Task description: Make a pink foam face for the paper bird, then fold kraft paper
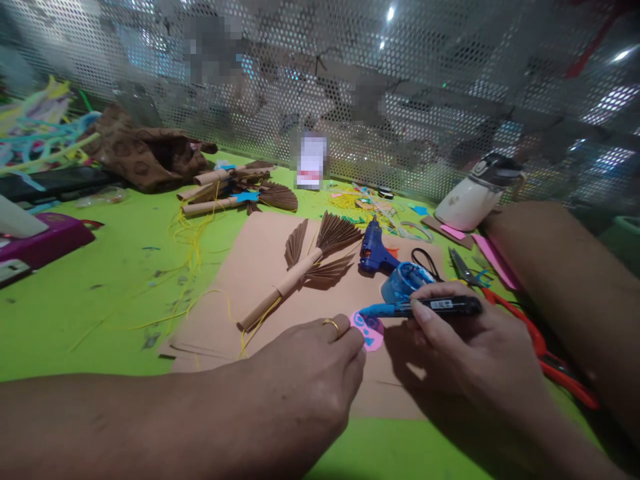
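Right now the person's left hand [313,373] is pinning a small pink paper disc [369,329] to the brown card sheet [260,267] with curled fingertips, while the right hand [465,347] is closed round a black pen [440,306] whose blue tip is touching the disc. Blue shapes are already showing on the pink, so the decorating looks partly done, to my eye. Just beyond it a rolled paper tree with fanned brown leaves [305,267] is lying finished-looking, with more like it farther back [235,190]. A blue glue gun [375,250] and red-handled scissors [540,347] are lying close by.
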Action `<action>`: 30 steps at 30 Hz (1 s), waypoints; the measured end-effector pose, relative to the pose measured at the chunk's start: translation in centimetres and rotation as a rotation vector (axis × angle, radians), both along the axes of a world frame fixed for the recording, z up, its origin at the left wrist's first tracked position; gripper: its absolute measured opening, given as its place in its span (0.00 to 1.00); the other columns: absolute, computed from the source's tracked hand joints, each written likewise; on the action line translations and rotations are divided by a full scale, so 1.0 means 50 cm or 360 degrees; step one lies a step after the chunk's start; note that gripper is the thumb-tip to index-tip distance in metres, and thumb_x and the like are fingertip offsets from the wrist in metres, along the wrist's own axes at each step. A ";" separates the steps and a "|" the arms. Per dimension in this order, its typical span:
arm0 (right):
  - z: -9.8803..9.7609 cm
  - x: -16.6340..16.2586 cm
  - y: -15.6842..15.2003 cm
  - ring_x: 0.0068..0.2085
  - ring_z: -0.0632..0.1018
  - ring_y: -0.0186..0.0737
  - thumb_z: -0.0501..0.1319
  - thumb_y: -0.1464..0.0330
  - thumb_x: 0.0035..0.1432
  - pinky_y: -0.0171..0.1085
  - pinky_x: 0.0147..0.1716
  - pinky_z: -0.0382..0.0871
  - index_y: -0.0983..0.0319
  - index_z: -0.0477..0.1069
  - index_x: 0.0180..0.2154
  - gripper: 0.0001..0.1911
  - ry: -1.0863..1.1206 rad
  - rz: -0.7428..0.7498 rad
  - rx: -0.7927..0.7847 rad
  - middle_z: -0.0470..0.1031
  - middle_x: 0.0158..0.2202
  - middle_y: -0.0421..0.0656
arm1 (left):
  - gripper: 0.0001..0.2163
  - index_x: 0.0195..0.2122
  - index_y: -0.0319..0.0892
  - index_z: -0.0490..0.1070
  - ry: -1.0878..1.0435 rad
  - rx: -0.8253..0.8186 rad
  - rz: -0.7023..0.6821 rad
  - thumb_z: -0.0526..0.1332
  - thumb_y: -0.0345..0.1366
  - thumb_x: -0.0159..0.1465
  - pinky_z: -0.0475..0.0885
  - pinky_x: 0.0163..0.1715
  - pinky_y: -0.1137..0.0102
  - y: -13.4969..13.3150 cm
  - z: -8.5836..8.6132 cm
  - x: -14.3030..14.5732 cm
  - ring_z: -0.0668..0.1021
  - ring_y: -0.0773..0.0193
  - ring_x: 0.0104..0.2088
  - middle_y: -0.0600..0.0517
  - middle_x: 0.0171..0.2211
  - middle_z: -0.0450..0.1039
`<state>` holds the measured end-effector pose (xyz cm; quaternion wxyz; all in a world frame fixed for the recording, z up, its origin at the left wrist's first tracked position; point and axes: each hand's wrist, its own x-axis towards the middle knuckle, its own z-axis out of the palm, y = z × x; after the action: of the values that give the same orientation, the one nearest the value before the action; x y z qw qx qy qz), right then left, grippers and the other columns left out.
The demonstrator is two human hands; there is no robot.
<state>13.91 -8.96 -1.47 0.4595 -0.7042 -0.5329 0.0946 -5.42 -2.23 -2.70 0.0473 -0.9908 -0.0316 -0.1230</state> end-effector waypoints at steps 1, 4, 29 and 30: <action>0.000 0.000 0.001 0.19 0.72 0.34 0.61 0.61 0.52 0.32 0.21 0.67 0.60 0.72 0.30 0.09 0.0003 0.0004 -0.0001 0.71 0.18 0.37 | 0.10 0.42 0.33 0.69 0.0000 -0.0007 0.0005 0.56 0.27 0.60 0.68 0.46 0.61 0.000 0.000 0.000 0.72 0.54 0.45 0.38 0.43 0.71; 0.004 -0.001 0.000 0.19 0.71 0.33 0.62 0.61 0.51 0.32 0.22 0.69 0.60 0.72 0.28 0.09 -0.0015 -0.0023 0.0029 0.70 0.18 0.37 | 0.10 0.43 0.33 0.69 0.0008 -0.0031 -0.0006 0.56 0.28 0.60 0.68 0.47 0.61 0.000 -0.002 0.000 0.72 0.54 0.45 0.38 0.43 0.72; 0.021 0.029 -0.011 0.17 0.68 0.32 0.62 0.65 0.49 0.30 0.16 0.63 0.60 0.71 0.26 0.05 0.0023 -0.0253 0.0076 0.68 0.16 0.37 | 0.13 0.46 0.31 0.68 -0.0039 0.0018 0.0004 0.56 0.28 0.60 0.68 0.47 0.60 -0.003 -0.002 0.000 0.72 0.53 0.46 0.36 0.46 0.71; 0.021 0.026 -0.011 0.17 0.68 0.31 0.62 0.65 0.49 0.30 0.17 0.64 0.60 0.71 0.25 0.05 0.0033 -0.0246 0.0083 0.68 0.16 0.37 | 0.13 0.47 0.31 0.68 -0.0044 0.0014 -0.0003 0.56 0.28 0.60 0.68 0.47 0.60 -0.002 -0.003 -0.001 0.72 0.53 0.46 0.36 0.46 0.71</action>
<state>15.23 -9.51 -0.43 0.4892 -0.7299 -0.4746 0.0521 -5.47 -2.35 -2.83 0.0511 -0.9888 -0.0306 -0.1369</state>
